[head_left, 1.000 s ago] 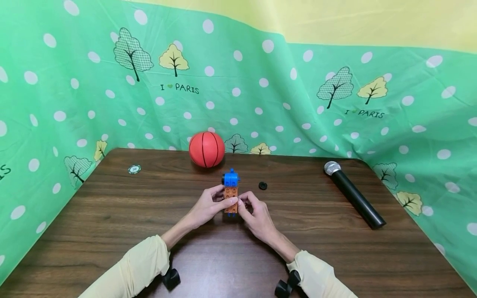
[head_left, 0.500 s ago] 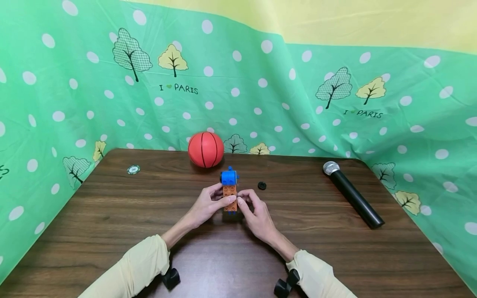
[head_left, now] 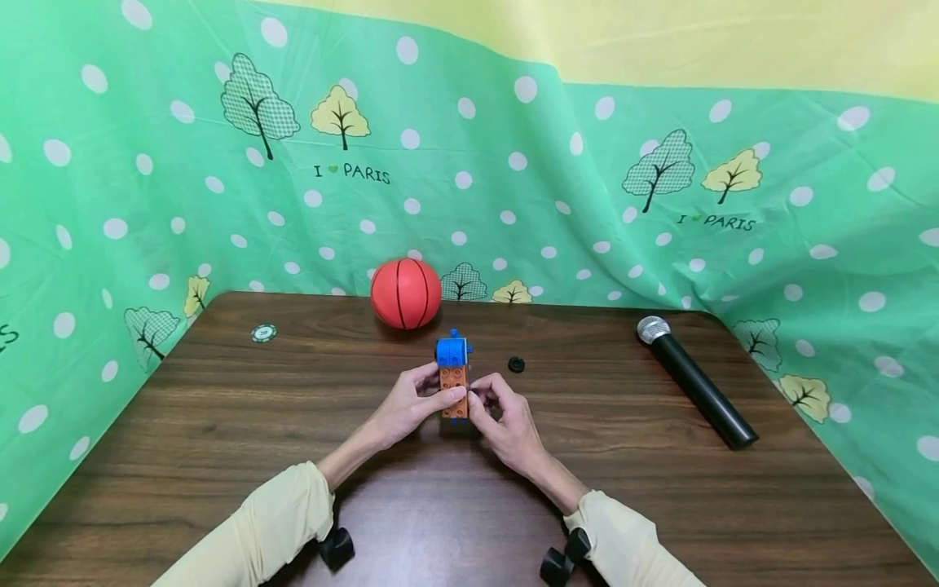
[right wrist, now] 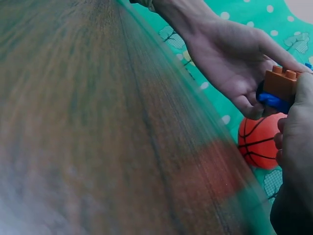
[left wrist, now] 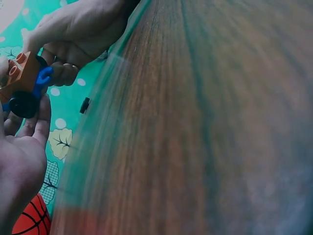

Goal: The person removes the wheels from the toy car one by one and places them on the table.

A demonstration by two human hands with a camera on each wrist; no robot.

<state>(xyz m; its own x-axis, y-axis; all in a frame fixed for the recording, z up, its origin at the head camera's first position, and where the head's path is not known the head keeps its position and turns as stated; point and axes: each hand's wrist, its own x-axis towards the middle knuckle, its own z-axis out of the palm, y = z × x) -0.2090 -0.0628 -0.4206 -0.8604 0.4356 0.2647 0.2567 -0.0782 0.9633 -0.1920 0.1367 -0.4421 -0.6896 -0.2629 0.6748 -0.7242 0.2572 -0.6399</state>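
A small toy brick car, an orange studded body with a blue block at its far end, is held just above the wooden table at the centre. My left hand grips the orange body from the left, thumb on top. My right hand pinches its near right side. In the left wrist view the orange brick shows a blue axle and a black wheel. The right wrist view shows the orange brick between both hands. A loose black wheel lies on the table just right of the car.
An orange ball sits at the table's back edge behind the car. A black microphone lies at the right. A small round token rests at the back left. Green patterned cloth walls the table on three sides.
The car and both hands have barely shifted; the fingers of the right hand have closed slightly more against the orange brick.
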